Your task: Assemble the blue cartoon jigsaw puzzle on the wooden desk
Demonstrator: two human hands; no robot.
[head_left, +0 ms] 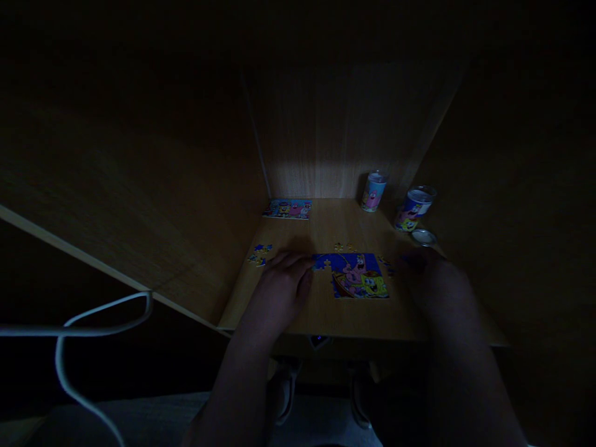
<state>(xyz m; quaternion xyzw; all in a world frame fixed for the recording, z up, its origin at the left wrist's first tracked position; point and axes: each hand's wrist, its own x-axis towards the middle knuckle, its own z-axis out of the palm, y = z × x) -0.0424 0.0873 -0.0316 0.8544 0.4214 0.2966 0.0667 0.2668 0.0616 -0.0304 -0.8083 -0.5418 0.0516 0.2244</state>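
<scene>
Dim shelf (298, 320): our puzzle (358, 277), loose pieces (263, 248) beside, likely for reach. Left hand (282, 278) at puzzle's left edge, perhaps steadying; right hand (433, 279) apart; grips we cannot tell.

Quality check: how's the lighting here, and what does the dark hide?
Head view: very dim, with some light on the back panel and the partly assembled puzzle; side panels fade towards black; the right hand sits in deep shadow, so its grip cannot be read; the left hand shows more clearly.
</scene>
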